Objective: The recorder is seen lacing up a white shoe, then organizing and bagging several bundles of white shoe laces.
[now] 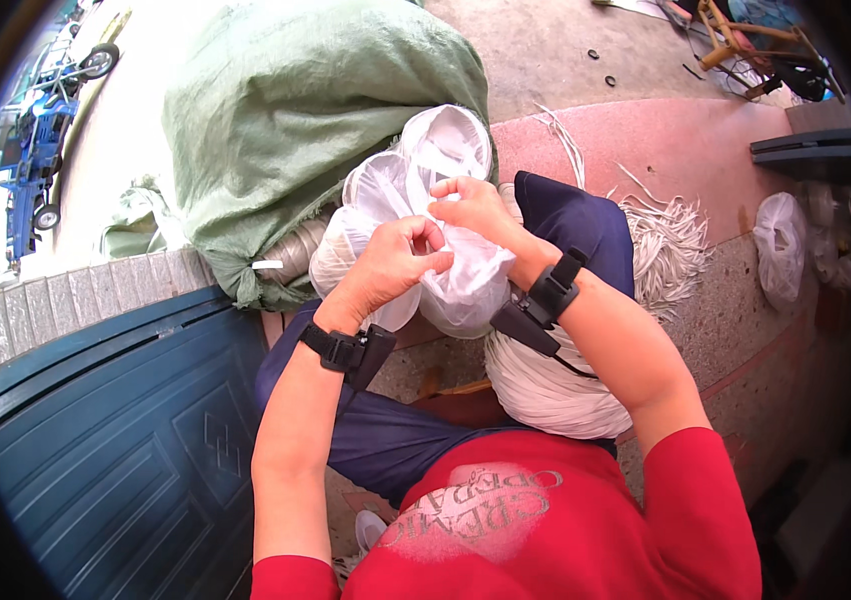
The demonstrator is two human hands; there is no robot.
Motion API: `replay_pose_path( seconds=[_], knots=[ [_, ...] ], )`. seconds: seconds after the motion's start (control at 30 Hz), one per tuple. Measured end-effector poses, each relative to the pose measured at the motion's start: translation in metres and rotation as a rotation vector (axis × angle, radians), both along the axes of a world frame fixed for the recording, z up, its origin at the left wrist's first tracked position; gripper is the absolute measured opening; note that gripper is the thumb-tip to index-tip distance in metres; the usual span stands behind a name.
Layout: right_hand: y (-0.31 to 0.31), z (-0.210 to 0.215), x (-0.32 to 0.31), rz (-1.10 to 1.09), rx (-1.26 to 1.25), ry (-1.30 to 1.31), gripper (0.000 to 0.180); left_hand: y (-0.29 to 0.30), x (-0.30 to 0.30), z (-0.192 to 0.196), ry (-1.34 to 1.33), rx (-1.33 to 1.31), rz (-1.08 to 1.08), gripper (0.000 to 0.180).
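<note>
In front of me, above my lap, is a thin, see-through white plastic bag [467,285]. My left hand [392,262] is curled at its left side, thumb and forefinger brought together at the film. Across from it, my right hand [482,212] has its fingers bent onto the bag's upper part, pinching the plastic. Just beyond the hands, round white bundles wrapped in clear film [448,140] lean against a green woven sack [315,110]. By my right thigh rests a thick coil of white cord [555,385]. Whatever fills the bag is hard to make out.
A blue panelled door [135,440] stands close on my left. To the right, loose white strands [665,250] lie heaped on the floor, with a white plastic bag [780,245] farther over. A wooden-framed object [745,45] stands at the far right.
</note>
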State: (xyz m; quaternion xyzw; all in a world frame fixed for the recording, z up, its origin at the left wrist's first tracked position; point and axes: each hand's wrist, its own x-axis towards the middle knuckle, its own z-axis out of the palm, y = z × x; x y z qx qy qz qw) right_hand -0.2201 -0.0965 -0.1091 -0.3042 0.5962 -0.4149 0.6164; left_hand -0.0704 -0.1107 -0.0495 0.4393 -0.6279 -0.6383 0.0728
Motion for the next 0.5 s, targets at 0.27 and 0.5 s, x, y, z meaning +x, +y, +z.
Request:
replay_pose_path(
  seconds=[0.27,0.5],
  knots=[
    [-0.017,-0.060,-0.002,0.065,0.064,-0.539,0.007,0.010,-0.007,-0.014,0.077,-0.484,-0.015,0.022],
    [-0.011,-0.009,-0.014,-0.027,0.336,-0.553,0.009,0.022,-0.013,-0.007,-0.030,-0.767,0.059,0.027]
  ],
)
